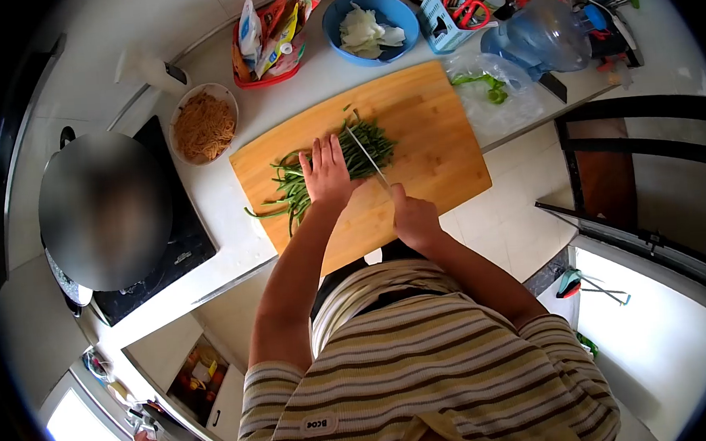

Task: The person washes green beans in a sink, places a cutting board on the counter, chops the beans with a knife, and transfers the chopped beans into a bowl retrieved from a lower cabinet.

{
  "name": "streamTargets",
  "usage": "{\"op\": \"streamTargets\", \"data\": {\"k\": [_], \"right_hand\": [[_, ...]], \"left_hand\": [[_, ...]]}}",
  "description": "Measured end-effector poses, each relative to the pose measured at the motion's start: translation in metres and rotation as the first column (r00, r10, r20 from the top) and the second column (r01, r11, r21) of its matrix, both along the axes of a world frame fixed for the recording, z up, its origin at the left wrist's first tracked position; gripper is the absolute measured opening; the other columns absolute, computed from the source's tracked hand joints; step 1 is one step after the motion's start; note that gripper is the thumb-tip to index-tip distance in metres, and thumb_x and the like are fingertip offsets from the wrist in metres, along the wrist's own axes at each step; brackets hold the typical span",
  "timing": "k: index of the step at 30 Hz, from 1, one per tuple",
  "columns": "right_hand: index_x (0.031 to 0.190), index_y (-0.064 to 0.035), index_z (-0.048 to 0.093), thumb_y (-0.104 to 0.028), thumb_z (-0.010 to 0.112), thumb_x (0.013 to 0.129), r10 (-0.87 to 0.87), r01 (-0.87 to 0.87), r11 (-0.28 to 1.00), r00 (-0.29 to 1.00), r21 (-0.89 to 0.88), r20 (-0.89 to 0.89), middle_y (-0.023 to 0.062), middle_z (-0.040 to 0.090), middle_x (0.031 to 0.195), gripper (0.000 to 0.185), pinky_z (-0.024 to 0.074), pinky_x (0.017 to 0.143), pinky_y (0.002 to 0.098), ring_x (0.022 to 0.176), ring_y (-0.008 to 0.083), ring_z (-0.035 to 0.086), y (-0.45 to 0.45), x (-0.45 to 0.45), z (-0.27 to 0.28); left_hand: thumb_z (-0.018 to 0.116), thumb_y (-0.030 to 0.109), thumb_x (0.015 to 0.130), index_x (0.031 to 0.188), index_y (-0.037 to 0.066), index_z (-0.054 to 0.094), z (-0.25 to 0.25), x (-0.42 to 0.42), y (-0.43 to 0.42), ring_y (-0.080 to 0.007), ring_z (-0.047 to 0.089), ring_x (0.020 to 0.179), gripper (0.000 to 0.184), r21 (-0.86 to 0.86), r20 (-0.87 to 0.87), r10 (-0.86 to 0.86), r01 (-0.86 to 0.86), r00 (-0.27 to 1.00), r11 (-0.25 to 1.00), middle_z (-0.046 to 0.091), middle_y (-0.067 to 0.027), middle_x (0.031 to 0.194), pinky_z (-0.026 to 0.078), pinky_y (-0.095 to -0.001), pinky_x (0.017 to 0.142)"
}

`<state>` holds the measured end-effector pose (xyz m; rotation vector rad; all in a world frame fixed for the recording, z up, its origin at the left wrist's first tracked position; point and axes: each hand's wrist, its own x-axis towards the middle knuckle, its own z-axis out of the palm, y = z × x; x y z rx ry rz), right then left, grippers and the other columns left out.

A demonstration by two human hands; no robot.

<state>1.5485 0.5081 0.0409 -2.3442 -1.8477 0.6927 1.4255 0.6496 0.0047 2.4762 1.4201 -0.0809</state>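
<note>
My left hand [328, 176] lies across a bundle of long green beans [290, 185] on a wooden cutting board [438, 155], fingers over the top and thumb at the near side, holding the beans down. In my right hand [415, 218] is a knife [368, 156], its handle wrapped by my fingers. The thin blade points away from me and stands among the beans, just right of my left hand. Shorter bean pieces [376, 142] are heaped around the blade, while longer uncut ends stick out to the left.
Behind the board stand a blue bowl [329, 29] with pale leaves, a red basket [268, 82] of packets and a bowl of brown shreds [206, 126]. A blurred round pan [106, 211] sits on the black stove [196, 238]. A plastic bag [516, 105] and large bottle [552, 38] are right.
</note>
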Motion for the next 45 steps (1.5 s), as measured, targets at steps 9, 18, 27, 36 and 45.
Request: {"op": "streamTargets", "data": {"k": [9,18,27,36,45], "right_hand": [[0.119,0.0032,0.038,-0.008,0.051,0.077,0.030,-0.038,0.983,0.998,-0.181,-0.046,0.0195,0.062,0.075,0.045,0.0488,0.063,0.0470,0.072,0.0372,0.062,0.047,0.004,0.037],[0.120,0.0047,0.037,-0.007,0.050,0.078,0.026,-0.056,0.970,0.992,-0.237,-0.125,0.0231,0.062,0.088,0.046,0.0474,0.070,0.0488,0.080,0.0395,0.061,0.079,0.010,0.014],[0.125,0.0038,0.034,-0.010,0.053,0.077,0.045,-0.050,0.990,0.998,-0.134,-0.039,0.0204,0.062,0.080,0.054,0.0462,0.062,0.0493,0.072,0.0387,0.061,0.071,0.011,-0.022],[0.116,0.0010,0.038,-0.007,0.051,0.074,0.119,-0.119,0.993,0.992,-0.011,-0.038,0.0166,0.059,0.066,0.044,0.0448,0.053,0.0485,0.060,0.0367,0.060,0.035,-0.015,0.028],[0.109,0.0003,0.039,-0.003,0.055,0.074,0.043,-0.065,0.974,0.994,-0.219,-0.103,0.0213,0.062,0.077,0.038,0.0491,0.061,0.0477,0.073,0.0382,0.063,0.077,-0.030,0.039]], "left_hand": [[0.071,0.046,0.070,0.137,0.008,0.031,-0.015,-0.002,0.002,-0.0223,0.032,0.129,0.088,-0.013,0.023,-0.033,0.033,0.999,0.999,0.037,-0.0053,0.139,0.025,-0.0489,0.105],[0.071,0.044,0.069,0.133,0.006,0.038,-0.022,-0.002,0.001,-0.0227,0.038,0.125,0.082,0.053,0.084,-0.028,0.024,0.996,0.998,0.043,-0.0060,0.134,0.026,-0.0459,0.103],[0.074,0.051,0.063,0.138,0.008,0.030,-0.004,-0.005,0.008,-0.0249,0.030,0.132,0.098,-0.100,0.114,0.016,-0.005,0.993,0.995,0.034,-0.0073,0.141,0.019,-0.0501,0.109],[0.075,0.055,0.058,0.136,0.000,0.027,-0.009,-0.035,0.008,-0.0280,0.028,0.132,0.107,0.029,-0.071,-0.052,0.054,0.996,0.998,0.035,-0.0118,0.137,0.017,-0.0536,0.108],[0.073,0.045,0.067,0.128,0.000,0.039,-0.019,-0.036,0.010,-0.0292,0.038,0.120,0.083,0.073,-0.017,-0.095,0.096,0.995,0.993,0.044,-0.0104,0.122,0.022,-0.0511,0.108]]}}
